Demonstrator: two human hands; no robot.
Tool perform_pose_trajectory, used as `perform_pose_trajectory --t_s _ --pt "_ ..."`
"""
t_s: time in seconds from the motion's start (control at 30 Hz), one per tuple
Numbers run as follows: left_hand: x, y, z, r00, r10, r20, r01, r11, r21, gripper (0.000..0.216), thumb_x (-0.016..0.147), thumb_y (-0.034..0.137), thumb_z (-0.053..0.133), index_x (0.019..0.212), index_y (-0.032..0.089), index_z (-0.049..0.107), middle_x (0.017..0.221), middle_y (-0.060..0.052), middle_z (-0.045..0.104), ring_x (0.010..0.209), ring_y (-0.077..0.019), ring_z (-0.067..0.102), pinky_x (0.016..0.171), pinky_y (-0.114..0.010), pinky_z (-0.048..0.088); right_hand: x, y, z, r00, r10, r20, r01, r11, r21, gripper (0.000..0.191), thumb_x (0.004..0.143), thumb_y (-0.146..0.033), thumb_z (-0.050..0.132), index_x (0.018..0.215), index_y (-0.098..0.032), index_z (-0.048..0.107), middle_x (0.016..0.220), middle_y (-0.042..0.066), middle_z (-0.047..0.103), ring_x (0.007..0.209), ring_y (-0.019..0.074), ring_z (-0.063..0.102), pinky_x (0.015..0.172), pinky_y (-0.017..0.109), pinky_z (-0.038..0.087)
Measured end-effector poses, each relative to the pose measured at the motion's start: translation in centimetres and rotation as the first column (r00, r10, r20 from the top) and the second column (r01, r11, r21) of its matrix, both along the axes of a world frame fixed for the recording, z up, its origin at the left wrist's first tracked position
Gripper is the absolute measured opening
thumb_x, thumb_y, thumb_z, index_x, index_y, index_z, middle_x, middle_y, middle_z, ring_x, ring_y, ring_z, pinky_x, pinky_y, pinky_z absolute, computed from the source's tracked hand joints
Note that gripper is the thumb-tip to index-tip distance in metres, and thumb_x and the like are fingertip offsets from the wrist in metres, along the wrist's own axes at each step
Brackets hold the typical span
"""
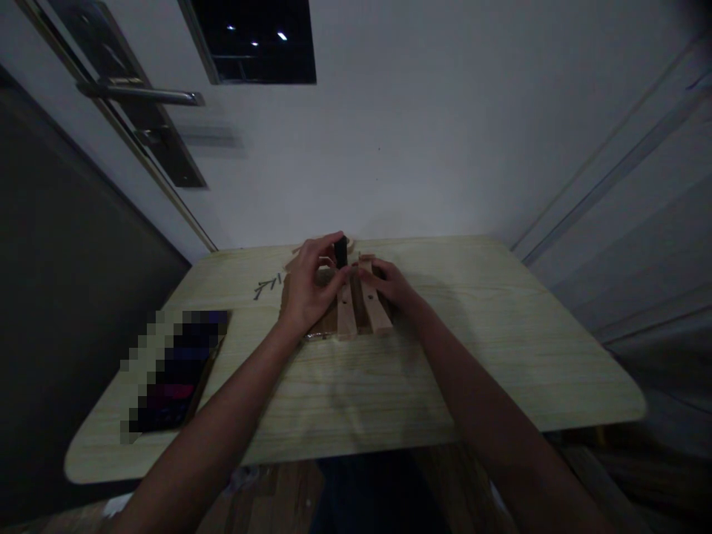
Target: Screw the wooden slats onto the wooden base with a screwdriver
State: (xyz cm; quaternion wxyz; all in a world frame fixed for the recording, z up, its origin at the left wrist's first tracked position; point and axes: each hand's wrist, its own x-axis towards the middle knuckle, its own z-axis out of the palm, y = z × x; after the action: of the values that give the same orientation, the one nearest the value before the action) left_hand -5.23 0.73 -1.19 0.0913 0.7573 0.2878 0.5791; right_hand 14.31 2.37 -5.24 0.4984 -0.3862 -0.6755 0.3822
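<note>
My left hand (312,280) is closed, its thumb and fingers around a short, upright black object (341,252) that could be a handle; its lower end is hidden. Under that hand lies a pale wooden strip (345,315) with a dark hole. My right hand (389,282) grips a second wooden strip (377,310), which also has a hole, by its far part. Both strips rest side by side on a brown, shiny-edged slab (321,325). Another wooden piece (292,259) shows partly behind my left hand.
Several screws (267,285) lie on the pale wood-grain table (478,371), left of the slab. A dark-screened device (186,363), partly pixelated, lies at the table's left. Behind the table stands a white door (434,148) with a metal handle (150,95).
</note>
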Motion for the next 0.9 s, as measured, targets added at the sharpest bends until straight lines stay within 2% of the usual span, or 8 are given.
perform_pose_trajectory --t_s 0.23,0.33,0.5,0.67,0.77,0.9 --pt "0.14 -0.43 -0.12 0.999 -0.028 0.020 0.029 0.999 -0.026 0.057 0.093 0.042 0.066 0.146 0.032 0.046 0.132 -0.007 0.063 0.105 -0.0201 0.069 0.090 -0.036 0.062 0.04 -0.18 0.22 1.000 0.006 0.000 -0.006 1.000 -0.013 0.047 0.084 -0.063 0.068 0.101 -0.020 0.076 0.103 0.008 0.076 0.096 0.0237 0.069 0.090 0.041 0.053" --pt "0.08 -0.80 0.03 0.998 -0.060 0.009 0.060 0.998 -0.035 0.053 0.096 0.040 0.063 0.146 0.032 0.047 0.136 -0.008 0.062 0.107 -0.0204 0.070 0.092 -0.035 0.061 0.04 -0.26 0.26 1.000 0.000 0.004 0.000 1.000 -0.018 0.044 0.085 -0.060 0.069 0.101 -0.019 0.076 0.102 0.008 0.076 0.094 0.0236 0.069 0.089 0.040 0.053" --pt "-0.01 -0.84 0.18 0.996 -0.088 -0.003 0.087 0.995 -0.051 0.049 0.095 0.035 0.064 0.143 0.033 0.051 0.132 -0.007 0.061 0.110 -0.0193 0.068 0.093 -0.035 0.062 -0.02 -0.36 0.44 1.000 0.009 0.004 -0.009 1.000 -0.026 0.045 0.084 -0.061 0.068 0.100 -0.019 0.075 0.099 0.007 0.075 0.091 0.0226 0.068 0.084 0.038 0.053" --pt "-0.05 -0.25 0.05 1.000 -0.005 -0.009 0.005 1.000 -0.003 0.050 0.089 0.033 0.073 0.136 0.035 0.057 0.120 -0.004 0.059 0.102 -0.0167 0.064 0.086 -0.033 0.063 -0.08 -0.28 0.44 1.000 -0.005 0.000 0.005 1.000 -0.020 0.047 0.082 -0.065 0.069 0.097 -0.020 0.075 0.097 0.007 0.076 0.090 0.0232 0.068 0.088 0.040 0.053" --pt "0.01 -0.19 0.04 1.000 -0.014 0.015 0.014 1.000 -0.008 0.049 0.090 0.034 0.072 0.137 0.035 0.056 0.120 -0.004 0.060 0.099 -0.0166 0.064 0.084 -0.032 0.063 -0.08 -0.24 0.36 1.000 -0.006 -0.008 0.006 1.000 -0.015 0.049 0.082 -0.066 0.069 0.097 -0.020 0.075 0.099 0.007 0.076 0.091 0.0236 0.068 0.088 0.040 0.053" --pt "0.15 -0.54 0.26 0.999 -0.041 0.012 0.042 0.999 -0.016 0.050 0.094 0.040 0.066 0.141 0.033 0.052 0.125 -0.006 0.063 0.105 -0.0192 0.066 0.088 -0.034 0.063 -0.05 -0.22 0.32 1.000 -0.016 0.014 0.016 1.000 -0.002 0.052 0.081 -0.068 0.067 0.097 -0.020 0.076 0.098 0.007 0.076 0.090 0.0236 0.068 0.085 0.039 0.053"
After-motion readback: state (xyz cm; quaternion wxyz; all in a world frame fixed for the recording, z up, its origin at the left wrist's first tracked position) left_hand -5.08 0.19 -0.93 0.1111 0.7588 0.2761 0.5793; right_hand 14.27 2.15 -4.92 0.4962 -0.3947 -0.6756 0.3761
